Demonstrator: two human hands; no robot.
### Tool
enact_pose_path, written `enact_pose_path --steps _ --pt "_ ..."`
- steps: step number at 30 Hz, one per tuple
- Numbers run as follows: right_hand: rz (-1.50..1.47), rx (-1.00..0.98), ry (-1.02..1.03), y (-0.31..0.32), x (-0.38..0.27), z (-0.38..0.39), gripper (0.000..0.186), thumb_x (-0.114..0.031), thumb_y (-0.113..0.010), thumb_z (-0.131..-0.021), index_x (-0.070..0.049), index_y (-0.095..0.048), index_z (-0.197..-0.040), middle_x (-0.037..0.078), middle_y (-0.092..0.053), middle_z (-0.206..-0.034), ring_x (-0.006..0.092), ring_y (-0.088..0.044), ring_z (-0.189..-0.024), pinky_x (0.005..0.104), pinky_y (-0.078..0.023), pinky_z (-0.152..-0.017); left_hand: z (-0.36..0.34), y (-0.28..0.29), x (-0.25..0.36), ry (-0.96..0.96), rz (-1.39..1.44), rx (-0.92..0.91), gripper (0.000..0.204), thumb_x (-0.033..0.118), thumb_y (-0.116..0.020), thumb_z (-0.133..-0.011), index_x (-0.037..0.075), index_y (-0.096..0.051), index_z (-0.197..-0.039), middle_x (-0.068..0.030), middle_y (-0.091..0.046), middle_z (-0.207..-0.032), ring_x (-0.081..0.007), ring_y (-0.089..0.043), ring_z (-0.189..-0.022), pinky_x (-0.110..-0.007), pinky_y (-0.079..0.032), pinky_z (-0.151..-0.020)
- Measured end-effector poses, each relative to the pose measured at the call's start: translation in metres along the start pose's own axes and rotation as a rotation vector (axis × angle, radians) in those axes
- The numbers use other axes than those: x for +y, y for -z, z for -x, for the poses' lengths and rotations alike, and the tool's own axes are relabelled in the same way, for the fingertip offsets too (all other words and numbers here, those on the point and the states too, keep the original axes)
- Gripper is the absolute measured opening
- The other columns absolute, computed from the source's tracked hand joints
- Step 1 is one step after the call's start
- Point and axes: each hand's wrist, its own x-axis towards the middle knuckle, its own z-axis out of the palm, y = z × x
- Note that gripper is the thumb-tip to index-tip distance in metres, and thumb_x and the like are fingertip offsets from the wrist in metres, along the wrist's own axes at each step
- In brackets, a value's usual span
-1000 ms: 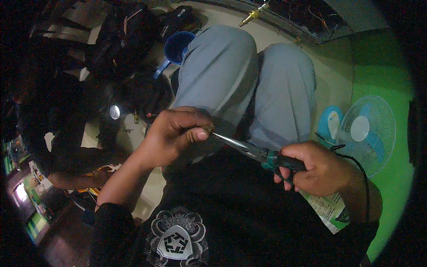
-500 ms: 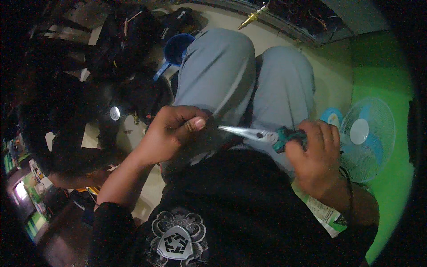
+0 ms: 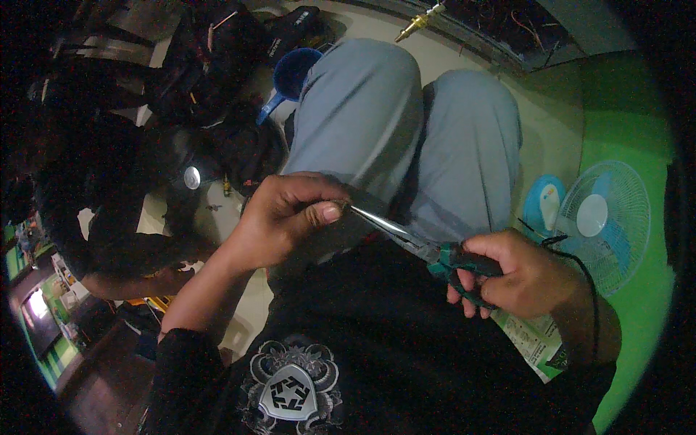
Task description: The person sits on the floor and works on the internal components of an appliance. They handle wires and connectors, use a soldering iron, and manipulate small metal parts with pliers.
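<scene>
My right hand (image 3: pixel 528 274) grips long-nose pliers (image 3: pixel 397 232) by their green and black handles, with fingers curled around and between them. The slim metal jaws point left and slightly up, over my lap. At their tips, my left hand (image 3: pixel 281 216) pinches a small dark piece (image 3: pixel 342 206) between thumb and forefinger. Its kind is too small and dim to make out. The jaw tips meet it or nearly so; whether they clamp it I cannot tell. Both hands are held in front of my grey trousers (image 3: pixel 362 109).
Beyond my left knee stands a blue dipper (image 3: pixel 293 76). A brass fitting (image 3: pixel 413 27) is at the top, near a dark open casing. A fan (image 3: pixel 605 217) stands at right by the green wall (image 3: pixel 616 109), above printed paper (image 3: pixel 533 344). Another person's arm (image 3: pixel 138 281) shows at left.
My right hand has turned and lowered, so the pliers now slope down to the right. Their tips have come closer to the piece in my left fingers, which stay pinched.
</scene>
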Motion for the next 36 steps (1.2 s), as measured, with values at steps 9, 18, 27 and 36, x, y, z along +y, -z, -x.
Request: enact_pose_path --steps 9,18,27,36 --pt "0.007 -0.032 0.025 0.002 0.002 0.000 0.018 0.004 -0.044 -0.083 -0.002 -0.055 -0.096 0.006 -0.067 -0.092 0.0095 -0.061 -0.072 0.0260 -0.051 -0.059 0.001 -0.001 0.001 0.020 -0.016 -0.015 0.022 0.017 -0.068 -0.094 -0.005 -0.069 -0.101 -0.0113 -0.070 -0.091 -0.0182 -0.064 -0.087 -0.032 -0.049 -0.082" --pt "-0.012 -0.029 0.003 0.001 0.003 0.001 0.018 0.005 -0.045 -0.081 -0.002 -0.055 -0.095 0.006 -0.067 -0.092 0.0097 -0.062 -0.072 0.0264 -0.051 -0.058 0.001 0.000 0.001 -0.021 -0.028 -0.032 0.021 0.015 -0.069 -0.093 -0.004 -0.070 -0.102 -0.0116 -0.070 -0.093 -0.0185 -0.064 -0.089 -0.032 -0.049 -0.083" --pt "0.028 -0.038 -0.036 0.006 -0.001 0.001 0.013 0.008 -0.049 -0.082 -0.001 -0.054 -0.090 0.012 -0.067 -0.093 0.0148 -0.065 -0.076 0.0296 -0.053 -0.063 -0.001 -0.002 0.000 -0.114 -0.157 -0.041 0.017 0.014 -0.068 -0.093 -0.002 -0.069 -0.097 -0.0127 -0.069 -0.088 -0.0222 -0.065 -0.084 -0.034 -0.050 -0.079" --pt "1.608 0.979 0.618 -0.014 0.025 -0.019 0.010 -0.008 -0.062 -0.077 -0.010 -0.055 -0.085 0.015 -0.057 -0.099 0.0332 -0.058 -0.089 0.0454 -0.045 -0.069 -0.005 -0.009 0.008 0.074 -0.220 0.064 0.025 0.021 -0.060 -0.099 -0.002 -0.066 -0.095 -0.0143 -0.062 -0.076 -0.0181 -0.057 -0.073 -0.037 -0.047 -0.071"
